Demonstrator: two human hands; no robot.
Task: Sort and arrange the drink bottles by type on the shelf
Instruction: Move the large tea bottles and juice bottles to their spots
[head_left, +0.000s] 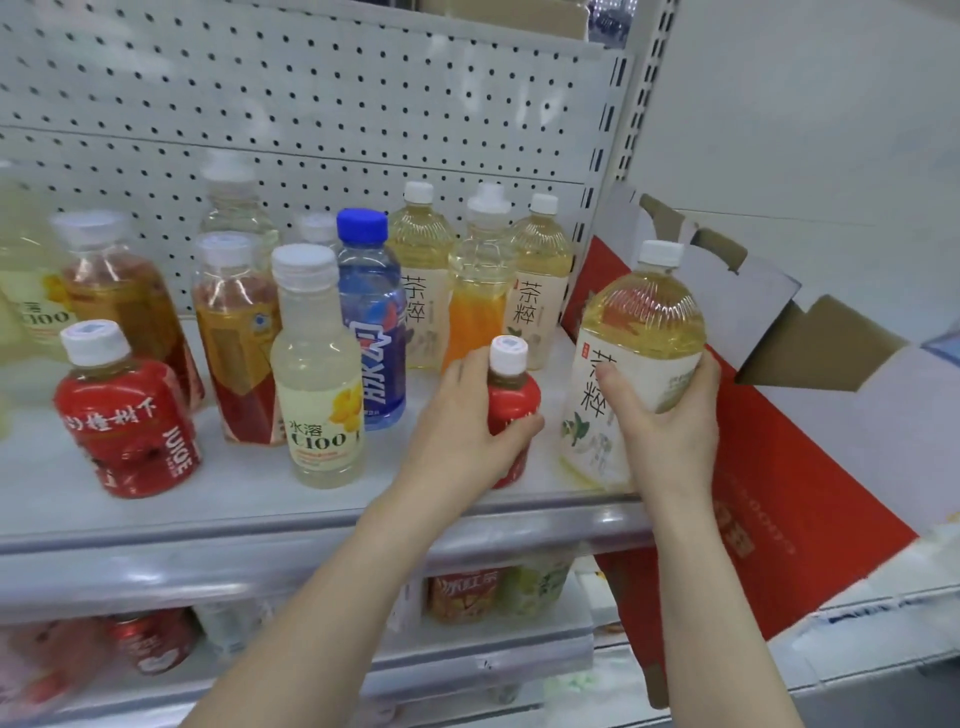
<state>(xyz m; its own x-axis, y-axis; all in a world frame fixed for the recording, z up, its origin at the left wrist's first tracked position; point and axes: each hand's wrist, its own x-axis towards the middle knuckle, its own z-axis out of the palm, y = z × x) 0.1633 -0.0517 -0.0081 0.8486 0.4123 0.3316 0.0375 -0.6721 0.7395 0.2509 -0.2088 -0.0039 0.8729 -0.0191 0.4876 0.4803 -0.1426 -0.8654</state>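
My left hand (457, 421) grips a small red juice bottle (511, 400) with a white cap, standing near the front of the white shelf (249, 499). My right hand (670, 415) holds a yellow tea bottle (639, 338) with a white label at the shelf's right end. Two matching tea bottles (421, 275) (540, 280) stand at the back, with an orange drink bottle (480, 291) between them. Further left stand a blue bottle (371, 322), a pale lemon bottle (317, 374), amber tea bottles (236, 338) and another red juice bottle (127, 415).
A red and white cardboard box (769, 467) with open flaps leans against the shelf's right end, right behind my right hand. A pegboard back panel (311, 114) closes the rear. A lower shelf (467, 644) holds more bottles and cans.
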